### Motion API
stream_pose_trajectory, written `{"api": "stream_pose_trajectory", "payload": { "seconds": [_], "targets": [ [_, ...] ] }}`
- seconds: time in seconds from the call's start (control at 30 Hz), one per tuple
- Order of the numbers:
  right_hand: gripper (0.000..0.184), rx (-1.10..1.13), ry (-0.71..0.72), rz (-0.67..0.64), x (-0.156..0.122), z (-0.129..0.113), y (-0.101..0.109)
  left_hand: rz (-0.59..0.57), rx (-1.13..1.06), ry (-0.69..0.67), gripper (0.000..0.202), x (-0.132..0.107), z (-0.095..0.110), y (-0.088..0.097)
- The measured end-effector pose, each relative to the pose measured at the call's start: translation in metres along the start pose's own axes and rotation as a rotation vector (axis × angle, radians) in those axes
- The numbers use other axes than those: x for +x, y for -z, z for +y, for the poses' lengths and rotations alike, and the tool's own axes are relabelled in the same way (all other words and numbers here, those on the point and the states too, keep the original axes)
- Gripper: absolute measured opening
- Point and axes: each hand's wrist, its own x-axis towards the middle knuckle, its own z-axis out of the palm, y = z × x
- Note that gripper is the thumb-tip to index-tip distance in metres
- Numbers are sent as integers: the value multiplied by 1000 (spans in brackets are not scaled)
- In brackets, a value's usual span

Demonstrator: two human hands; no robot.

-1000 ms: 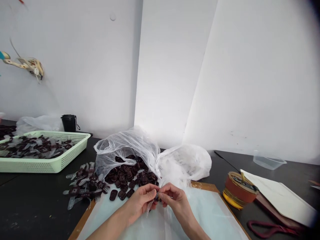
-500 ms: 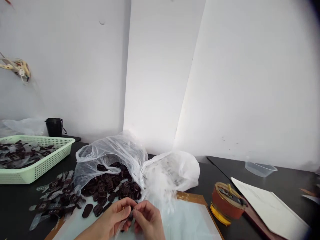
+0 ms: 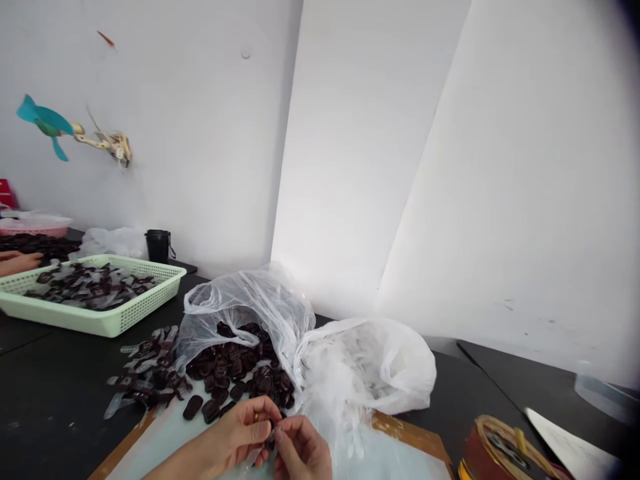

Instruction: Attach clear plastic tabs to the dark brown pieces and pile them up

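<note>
My left hand (image 3: 235, 433) and my right hand (image 3: 301, 451) meet at the bottom centre, both pinching a small dark piece (image 3: 271, 440), mostly hidden by my fingers. Just above them, a heap of dark brown oval pieces (image 3: 235, 377) spills from a translucent plastic bag (image 3: 240, 300) onto a pale sheet on a wooden board (image 3: 150, 427). Further left lie several dark pieces with translucent strips attached (image 3: 147, 370). A white bag stuffed with translucent strips (image 3: 367, 370) sits against my right hand's side.
A pale green basket (image 3: 90, 297) holds more strip pieces on the black table (image 3: 60, 373). Behind it are a black cup (image 3: 159, 245) and a pink tray (image 3: 33, 227). A co-worker's hand (image 3: 17, 263) shows at the far left. A tape roll (image 3: 505, 453) and paper (image 3: 570, 448) lie right.
The view has swung, so the bags and basket shift in frame and a co-worker's hand appears at left. My hands stay together on the small piece, lower in the picture.
</note>
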Motion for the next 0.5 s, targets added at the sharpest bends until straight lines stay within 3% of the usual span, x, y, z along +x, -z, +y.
{"api": "stream_pose_trajectory", "payload": {
  "seconds": [0.23,0.5],
  "targets": [
    [44,57,10,-35,-4,-24,6,51,-9,-49,36,4,-3,-3],
    [35,72,149,7,-11,-41,-3,33,-83,-57,32,0,-1,-13]
  ]
}}
